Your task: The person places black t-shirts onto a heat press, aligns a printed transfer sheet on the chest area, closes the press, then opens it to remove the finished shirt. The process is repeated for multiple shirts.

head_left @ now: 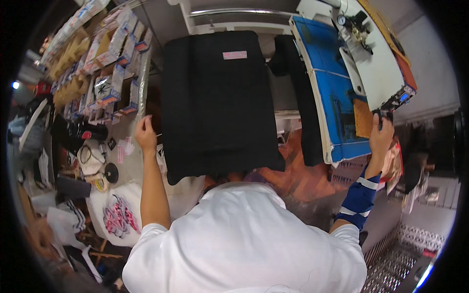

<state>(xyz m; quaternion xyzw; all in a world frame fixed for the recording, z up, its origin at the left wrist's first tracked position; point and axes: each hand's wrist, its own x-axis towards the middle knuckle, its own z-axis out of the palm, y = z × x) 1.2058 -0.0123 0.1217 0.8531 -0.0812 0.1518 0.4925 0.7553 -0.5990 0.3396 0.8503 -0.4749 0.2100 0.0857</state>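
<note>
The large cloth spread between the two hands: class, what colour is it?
The large cloth is mostly black, seen best in the head view.

The left grip (147,133) is hovering beside black fabric (217,112). The right grip (381,136) is resting by a white machine (383,63).

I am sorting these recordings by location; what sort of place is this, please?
It is probably a garment-printing workshop: a black cloth lies spread flat in the middle, a white machine with a round gauge stands at upper right, and a white cloth with a pink graphic lies at left.
</note>
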